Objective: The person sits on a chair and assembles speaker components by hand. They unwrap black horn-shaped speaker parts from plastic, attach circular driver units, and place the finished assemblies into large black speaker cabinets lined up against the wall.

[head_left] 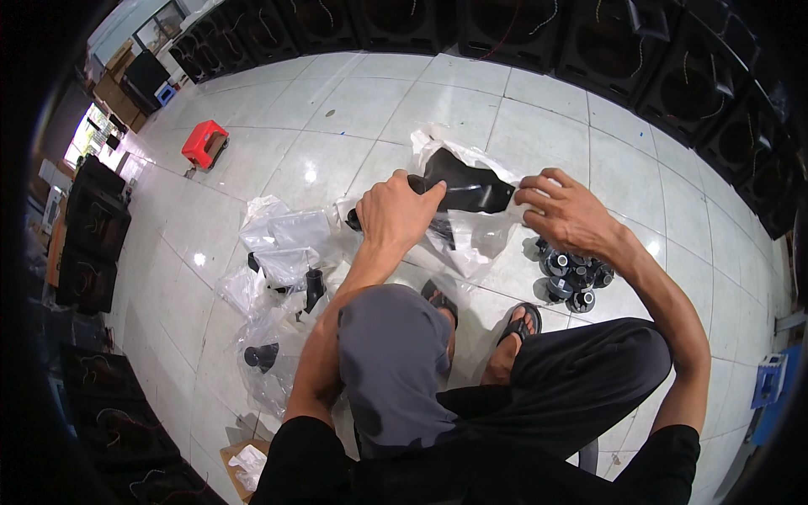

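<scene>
My left hand [397, 210] is closed around the narrow end of a black flared horn [475, 187], its thumb resting on top. At the horn's wide right end is my right hand [566, 210], with fingers curled and pinched together by the corner. What those fingertips hold is hidden. White wrapping sheet and clear plastic [484, 240] lie under and around the horn. Left of my left arm, a heap of clear plastic bags [290, 240] holds more black horn-shaped pieces [315, 290]. A cluster of round black parts with silvery centres [579, 276] stands below my right hand.
Black speaker cabinets [404, 25] with loose wires line the far side, and more cabinets [93, 223] stand at the left. A red stool [204, 143] sits on the white tiled floor [353, 93]. A small cardboard box [231, 459] is at lower left, a blue stool [768, 380] far right.
</scene>
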Tool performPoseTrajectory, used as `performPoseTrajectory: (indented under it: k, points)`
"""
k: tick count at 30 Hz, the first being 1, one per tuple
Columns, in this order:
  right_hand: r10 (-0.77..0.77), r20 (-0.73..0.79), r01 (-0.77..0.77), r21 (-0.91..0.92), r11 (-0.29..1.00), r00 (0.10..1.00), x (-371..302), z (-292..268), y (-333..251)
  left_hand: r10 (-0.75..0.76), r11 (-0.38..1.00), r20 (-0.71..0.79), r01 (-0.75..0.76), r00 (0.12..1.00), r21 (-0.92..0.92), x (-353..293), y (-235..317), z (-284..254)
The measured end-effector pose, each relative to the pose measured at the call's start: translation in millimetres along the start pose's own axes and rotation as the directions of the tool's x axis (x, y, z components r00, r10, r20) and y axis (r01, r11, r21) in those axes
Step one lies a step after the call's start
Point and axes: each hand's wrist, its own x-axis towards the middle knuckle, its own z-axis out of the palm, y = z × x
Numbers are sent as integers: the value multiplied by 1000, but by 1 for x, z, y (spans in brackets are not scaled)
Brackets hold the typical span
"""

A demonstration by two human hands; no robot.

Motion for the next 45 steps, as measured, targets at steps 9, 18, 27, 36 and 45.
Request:
performPoseTrajectory:
  k: [9, 18, 27, 36, 45]
  points:
    - [608, 362, -706, 296, 644, 706, 15, 12, -16, 248, 969, -34, -248, 968, 2, -3, 2, 6]
    - [717, 393, -781, 524, 339, 575, -5, 33, 17, 191, 969, -278, -226, 942, -101, -4, 6, 15]
    - [461, 530, -554, 827, -95, 712, -18, 42, 5, 69, 871, -147, -132, 987, -473, -1, -9, 5]
    - [550, 475, -482, 864, -144, 687, -38, 9, 18, 404, 826, 110, -311, 908, -470, -7, -8, 1]
    - [754, 87, -554, 734, 394, 651, -29, 32, 24, 604, 745, 289, -397, 742, -536, -14, 3, 5]
